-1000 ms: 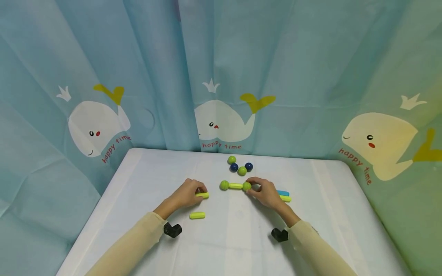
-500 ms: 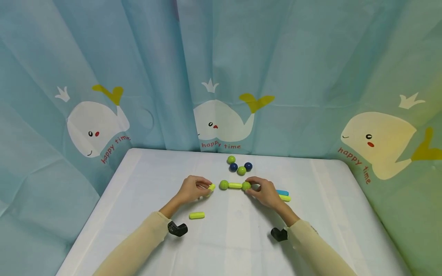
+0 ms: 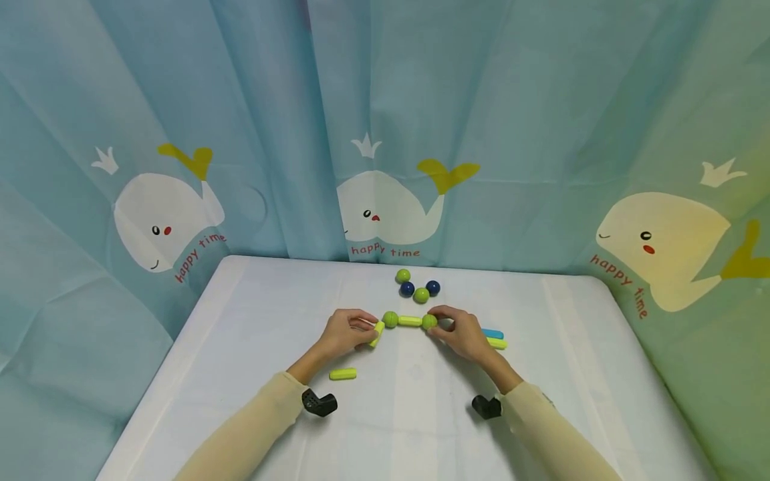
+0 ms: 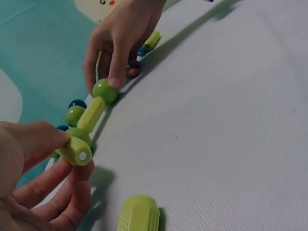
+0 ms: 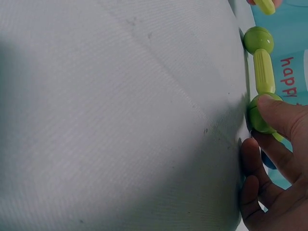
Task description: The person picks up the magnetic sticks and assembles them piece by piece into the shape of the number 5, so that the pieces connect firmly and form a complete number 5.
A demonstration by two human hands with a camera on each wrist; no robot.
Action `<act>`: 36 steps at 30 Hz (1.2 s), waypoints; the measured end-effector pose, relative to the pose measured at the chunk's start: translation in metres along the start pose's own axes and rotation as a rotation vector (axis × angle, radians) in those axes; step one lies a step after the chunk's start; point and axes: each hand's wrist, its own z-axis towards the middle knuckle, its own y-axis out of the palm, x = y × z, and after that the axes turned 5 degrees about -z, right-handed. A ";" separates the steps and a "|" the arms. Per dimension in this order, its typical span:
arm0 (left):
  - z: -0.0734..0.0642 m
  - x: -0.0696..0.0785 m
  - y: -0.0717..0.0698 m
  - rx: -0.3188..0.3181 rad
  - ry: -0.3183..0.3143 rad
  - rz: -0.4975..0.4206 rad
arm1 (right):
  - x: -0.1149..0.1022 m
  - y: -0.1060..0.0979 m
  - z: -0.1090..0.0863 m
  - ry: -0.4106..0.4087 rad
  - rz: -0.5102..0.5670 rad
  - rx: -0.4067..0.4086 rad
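Note:
In the head view my left hand [image 3: 344,332] pinches a yellow-green toy rod [image 3: 377,334] between thumb and fingers, held slanted. A pale round disc shows on its end in the left wrist view. Just right of it, a green ball [image 3: 390,319] sits at the left end of another yellow-green rod [image 3: 410,321]. Whether the held rod touches that ball, I cannot tell. At the other end is a second green ball [image 3: 430,322], which my right hand [image 3: 462,336] grips with thumb and fingers. One loose yellow-green rod [image 3: 343,374] lies below my left hand.
Behind the ball-and-rod piece lie two green balls [image 3: 422,295] and two dark blue balls [image 3: 433,288]. A blue rod [image 3: 493,334] and a yellow-green rod [image 3: 496,343] lie beside my right hand. A whale-print curtain [image 3: 529,133] hangs beyond the white table [image 3: 421,427].
My left hand has lifted its rod, turned it more upright and carried it right, close to the left green ball. My right hand has stayed on the right green ball.

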 end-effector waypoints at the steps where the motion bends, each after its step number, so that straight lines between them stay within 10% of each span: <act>1: 0.000 0.001 0.001 0.006 -0.011 0.000 | 0.000 0.000 0.000 -0.004 0.000 0.000; 16: 0.006 0.013 0.024 0.119 -0.206 0.078 | 0.002 0.000 0.001 -0.007 -0.002 0.007; 36: 0.011 0.015 0.039 0.168 -0.204 0.089 | 0.002 0.001 0.000 -0.009 -0.004 0.006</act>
